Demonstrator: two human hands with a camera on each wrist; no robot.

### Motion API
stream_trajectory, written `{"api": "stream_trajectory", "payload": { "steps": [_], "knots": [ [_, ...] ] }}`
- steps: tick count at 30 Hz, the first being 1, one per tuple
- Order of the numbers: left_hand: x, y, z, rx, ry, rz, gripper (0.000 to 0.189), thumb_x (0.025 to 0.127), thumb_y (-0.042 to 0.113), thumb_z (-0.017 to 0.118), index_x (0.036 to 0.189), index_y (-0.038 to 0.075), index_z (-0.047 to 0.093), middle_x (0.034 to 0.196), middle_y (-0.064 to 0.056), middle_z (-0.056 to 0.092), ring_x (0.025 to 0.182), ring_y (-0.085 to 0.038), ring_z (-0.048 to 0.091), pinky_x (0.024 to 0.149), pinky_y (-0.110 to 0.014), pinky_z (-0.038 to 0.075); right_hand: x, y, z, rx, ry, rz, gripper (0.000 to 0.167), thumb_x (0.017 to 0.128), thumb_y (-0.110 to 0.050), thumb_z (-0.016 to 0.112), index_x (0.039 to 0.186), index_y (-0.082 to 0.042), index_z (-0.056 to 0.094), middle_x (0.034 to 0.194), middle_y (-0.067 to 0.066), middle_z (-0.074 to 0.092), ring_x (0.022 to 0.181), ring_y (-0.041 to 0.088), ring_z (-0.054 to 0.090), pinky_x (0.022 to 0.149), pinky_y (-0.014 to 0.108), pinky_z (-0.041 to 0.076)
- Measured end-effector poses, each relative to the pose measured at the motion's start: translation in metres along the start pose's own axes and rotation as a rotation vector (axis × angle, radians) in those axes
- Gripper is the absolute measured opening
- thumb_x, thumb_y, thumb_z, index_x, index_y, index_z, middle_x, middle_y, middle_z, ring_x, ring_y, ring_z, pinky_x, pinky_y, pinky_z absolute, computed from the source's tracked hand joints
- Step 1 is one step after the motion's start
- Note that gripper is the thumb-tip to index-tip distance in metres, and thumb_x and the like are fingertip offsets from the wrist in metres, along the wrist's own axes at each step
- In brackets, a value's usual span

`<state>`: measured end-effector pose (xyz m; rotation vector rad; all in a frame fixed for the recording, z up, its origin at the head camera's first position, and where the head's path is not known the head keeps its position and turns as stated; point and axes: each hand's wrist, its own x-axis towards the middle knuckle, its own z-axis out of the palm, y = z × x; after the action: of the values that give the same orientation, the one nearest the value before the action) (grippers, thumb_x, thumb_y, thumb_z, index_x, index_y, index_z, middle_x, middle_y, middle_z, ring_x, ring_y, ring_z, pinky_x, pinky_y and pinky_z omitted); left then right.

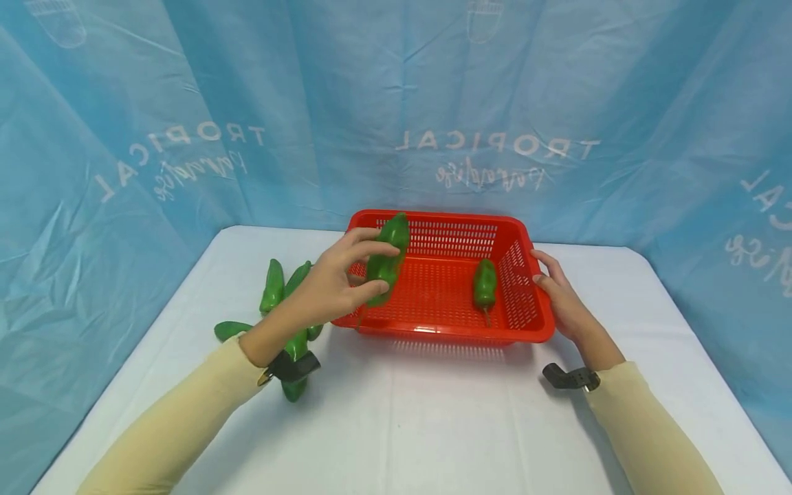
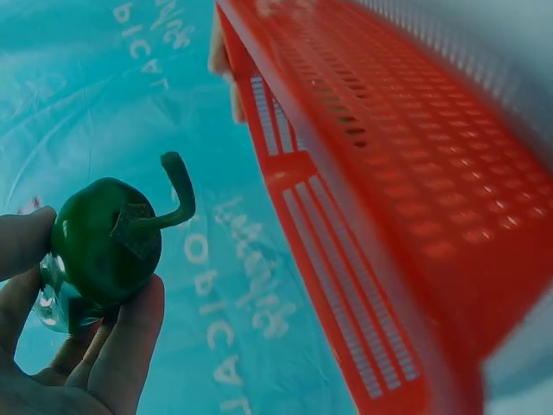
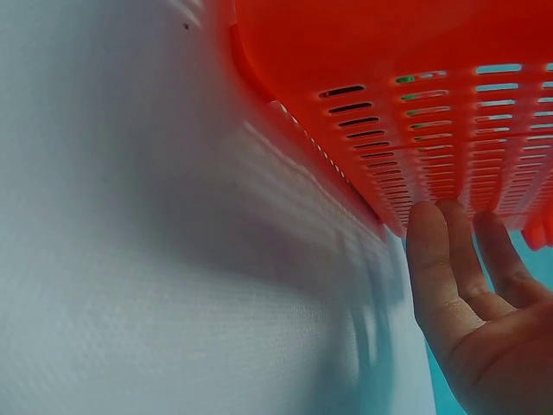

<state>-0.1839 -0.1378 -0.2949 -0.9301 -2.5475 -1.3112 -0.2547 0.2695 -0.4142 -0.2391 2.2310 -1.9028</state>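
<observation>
My left hand [image 1: 334,278] grips a green pepper [image 1: 383,266] between thumb and fingers, above the left end of a red plastic basket [image 1: 439,337]. In the left wrist view that pepper [image 2: 102,238] shows its curved stem, apart from the basket wall. Another green pepper [image 1: 485,283] lies inside the basket toward its right end. At the basket's right side, my right hand [image 1: 564,300] holds the rim. The right wrist view shows its fingers [image 3: 432,259] against the slotted outer wall; the thumb is hidden there.
Several more green peppers [image 1: 272,287] lie on the white table [image 1: 396,426] at the left, partly covered by my left forearm. Behind the table hangs a blue printed curtain [image 1: 346,103], which also runs along both sides. Each wrist wears a black strap mount [image 1: 570,377].
</observation>
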Motion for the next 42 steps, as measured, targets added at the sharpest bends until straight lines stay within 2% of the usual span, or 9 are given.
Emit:
{"api": "stream_trajectory", "payload": {
  "steps": [5, 9, 11, 17, 22, 28, 33, 39, 42],
  "knots": [
    [0.021, 0.01, 0.012, 0.012, -0.038, 0.03, 0.041, 0.089, 0.011, 0.073, 0.129, 0.017, 0.064, 0.149, -0.005, 0.046, 0.117, -0.022, 0.057, 0.081, -0.034, 0.06, 0.001, -0.001, 0.001, -0.006, 0.006, -0.003, 0.06, 0.103, -0.022, 0.039, 0.155, -0.035, 0.013, 0.151, 0.012, 0.027, 0.107, 0.001, 0.058, 0.08, 0.023, 0.059],
    [0.039, 0.014, 0.022, 0.039, -0.074, 0.034, 0.04, 0.09, 0.014, 0.072, 0.129, 0.019, 0.064, 0.15, -0.005, 0.046, 0.121, -0.022, 0.057, 0.091, -0.037, 0.057, 0.001, 0.0, 0.002, -0.006, 0.002, -0.01, 0.059, 0.103, -0.022, 0.039, 0.155, -0.034, 0.013, 0.145, 0.002, 0.032, 0.107, 0.001, 0.058, 0.081, 0.022, 0.059],
    [0.047, 0.016, 0.027, 0.043, -0.093, 0.031, 0.04, 0.091, 0.014, 0.071, 0.13, 0.02, 0.064, 0.152, -0.005, 0.044, 0.128, -0.022, 0.054, 0.097, -0.037, 0.055, 0.0, 0.0, 0.002, -0.002, -0.004, -0.011, 0.059, 0.103, -0.022, 0.039, 0.155, -0.033, 0.013, 0.144, -0.001, 0.033, 0.107, 0.0, 0.058, 0.081, 0.022, 0.059],
    [0.057, 0.017, 0.035, 0.0, -0.118, 0.034, 0.041, 0.091, 0.013, 0.071, 0.131, 0.018, 0.063, 0.153, -0.006, 0.042, 0.133, -0.023, 0.049, 0.101, -0.04, 0.053, 0.0, 0.0, 0.003, 0.001, -0.014, -0.02, 0.059, 0.104, -0.024, 0.039, 0.156, -0.032, 0.011, 0.15, 0.011, 0.028, 0.107, 0.0, 0.058, 0.081, 0.023, 0.059],
    [0.056, 0.013, 0.037, 0.012, -0.131, 0.017, 0.041, 0.091, 0.014, 0.071, 0.131, 0.019, 0.063, 0.153, -0.006, 0.042, 0.12, -0.025, 0.058, 0.093, -0.036, 0.057, 0.0, 0.001, 0.002, -0.013, -0.016, -0.012, 0.06, 0.104, -0.024, 0.038, 0.156, -0.032, 0.01, 0.154, 0.017, 0.023, 0.106, -0.001, 0.058, 0.081, 0.022, 0.059],
    [0.057, 0.009, 0.036, 0.043, -0.123, 0.019, 0.042, 0.091, 0.015, 0.072, 0.131, 0.02, 0.063, 0.153, -0.006, 0.042, 0.118, -0.025, 0.059, 0.088, -0.035, 0.058, 0.001, 0.002, -0.001, -0.038, -0.003, -0.013, 0.059, 0.104, -0.025, 0.039, 0.156, -0.034, 0.011, 0.155, 0.017, 0.022, 0.108, -0.001, 0.057, 0.082, 0.021, 0.058],
    [0.066, 0.0, 0.039, 0.031, -0.164, 0.007, 0.045, 0.091, 0.013, 0.071, 0.134, 0.018, 0.06, 0.15, -0.007, 0.043, 0.12, -0.025, 0.059, 0.096, -0.039, 0.056, -0.001, 0.002, -0.002, -0.041, -0.009, -0.011, 0.059, 0.104, -0.026, 0.038, 0.156, -0.034, 0.01, 0.156, 0.017, 0.021, 0.11, 0.002, 0.055, 0.082, 0.021, 0.058],
    [0.081, -0.009, 0.044, -0.017, -0.225, -0.084, 0.052, 0.09, 0.009, 0.069, 0.139, 0.021, 0.054, 0.141, -0.007, 0.046, 0.105, -0.024, 0.064, 0.077, -0.03, 0.061, 0.001, -0.001, 0.002, -0.036, -0.017, 0.001, 0.06, 0.104, -0.024, 0.039, 0.156, -0.034, 0.011, 0.156, 0.016, 0.022, 0.112, 0.004, 0.054, 0.083, 0.022, 0.058],
    [0.091, -0.01, 0.048, -0.012, -0.251, -0.109, 0.054, 0.09, 0.011, 0.069, 0.14, 0.023, 0.053, 0.142, -0.006, 0.045, 0.104, -0.023, 0.063, 0.076, -0.029, 0.06, 0.0, -0.001, 0.001, -0.032, -0.004, 0.013, 0.061, 0.103, -0.022, 0.037, 0.156, -0.034, 0.01, 0.157, 0.017, 0.021, 0.112, 0.004, 0.054, 0.083, 0.021, 0.058]
  ]
}}
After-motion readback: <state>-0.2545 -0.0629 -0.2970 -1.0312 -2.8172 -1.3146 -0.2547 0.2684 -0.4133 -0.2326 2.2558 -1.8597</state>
